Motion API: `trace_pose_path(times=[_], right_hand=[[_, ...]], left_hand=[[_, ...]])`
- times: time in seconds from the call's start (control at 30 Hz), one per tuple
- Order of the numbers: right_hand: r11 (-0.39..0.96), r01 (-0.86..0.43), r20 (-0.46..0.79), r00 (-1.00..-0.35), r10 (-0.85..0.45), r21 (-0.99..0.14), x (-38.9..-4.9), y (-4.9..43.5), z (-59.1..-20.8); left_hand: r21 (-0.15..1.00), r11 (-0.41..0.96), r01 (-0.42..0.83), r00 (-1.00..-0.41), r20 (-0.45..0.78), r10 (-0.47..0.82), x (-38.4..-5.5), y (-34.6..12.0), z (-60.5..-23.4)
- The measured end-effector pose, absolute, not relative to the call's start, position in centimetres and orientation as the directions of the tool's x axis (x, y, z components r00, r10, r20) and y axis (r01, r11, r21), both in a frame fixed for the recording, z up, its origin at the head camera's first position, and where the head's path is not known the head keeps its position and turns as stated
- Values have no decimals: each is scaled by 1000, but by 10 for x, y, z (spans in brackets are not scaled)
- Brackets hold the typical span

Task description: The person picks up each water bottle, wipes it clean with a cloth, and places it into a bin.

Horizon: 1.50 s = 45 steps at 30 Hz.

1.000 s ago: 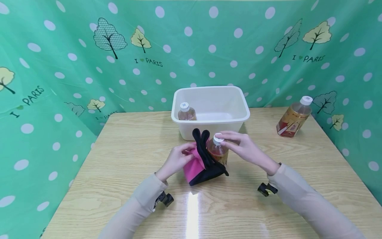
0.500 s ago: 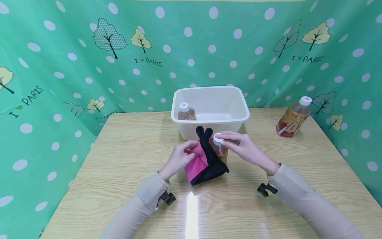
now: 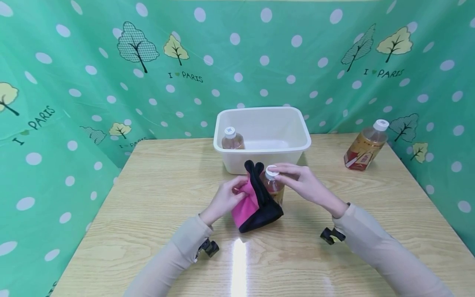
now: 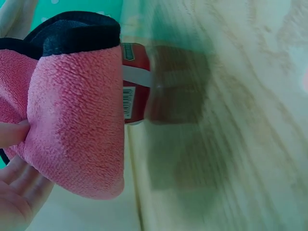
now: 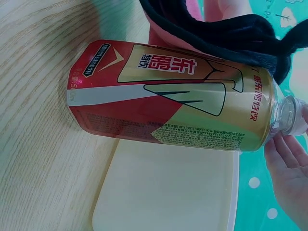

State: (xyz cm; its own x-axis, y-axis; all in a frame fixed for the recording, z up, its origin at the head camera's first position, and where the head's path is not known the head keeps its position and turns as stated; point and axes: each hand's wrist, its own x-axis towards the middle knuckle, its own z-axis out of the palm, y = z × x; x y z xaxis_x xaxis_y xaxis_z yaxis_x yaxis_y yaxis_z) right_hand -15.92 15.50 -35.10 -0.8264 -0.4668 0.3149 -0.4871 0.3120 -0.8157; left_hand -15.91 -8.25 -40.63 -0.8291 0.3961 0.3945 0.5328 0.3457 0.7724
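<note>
In the head view my left hand (image 3: 225, 197) pinches a fuzzy pink cloth (image 3: 245, 209) with black trim, gathered into folds. The left wrist view shows the cloth's plush side (image 4: 79, 110) with the thumb pressed into it. Right against the cloth stands a drink bottle (image 5: 168, 96) with a red and gold label, partly covered by the black edge in the head view. Fingers and thumb of my right hand (image 3: 298, 180) pinch its white cap (image 3: 272, 171) from above. In the left wrist view the bottle's red base shows just beyond the cloth.
Behind the hands is a white plastic tub (image 3: 261, 159) with a similar capped bottle (image 3: 233, 142) in its left side. Another such bottle (image 3: 365, 147) stands at the table's back right. A green dotted curtain (image 3: 237, 49) lines the back of the wooden table (image 3: 156, 181).
My left hand and the cloth have shifted a little to the right, covering more of the bottle's side. My right hand stays on the cap.
</note>
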Motion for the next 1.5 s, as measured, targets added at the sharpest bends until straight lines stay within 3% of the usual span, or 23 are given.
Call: trace_pose_path(times=[0.33, 0.77, 1.5], right_hand=[[313, -480, 308, -830, -465, -820, -160, 156, -352], [309, -475, 305, -832, -463, -824, -160, 156, -352], [309, -475, 305, -831, -465, -824, -159, 156, -352]], left_hand=[[779, 419, 467, -856, 280, 434, -163, -83, -428], [768, 433, 472, -842, 248, 480, -166, -83, -440], [778, 411, 474, -848, 279, 451, -159, -85, -415]])
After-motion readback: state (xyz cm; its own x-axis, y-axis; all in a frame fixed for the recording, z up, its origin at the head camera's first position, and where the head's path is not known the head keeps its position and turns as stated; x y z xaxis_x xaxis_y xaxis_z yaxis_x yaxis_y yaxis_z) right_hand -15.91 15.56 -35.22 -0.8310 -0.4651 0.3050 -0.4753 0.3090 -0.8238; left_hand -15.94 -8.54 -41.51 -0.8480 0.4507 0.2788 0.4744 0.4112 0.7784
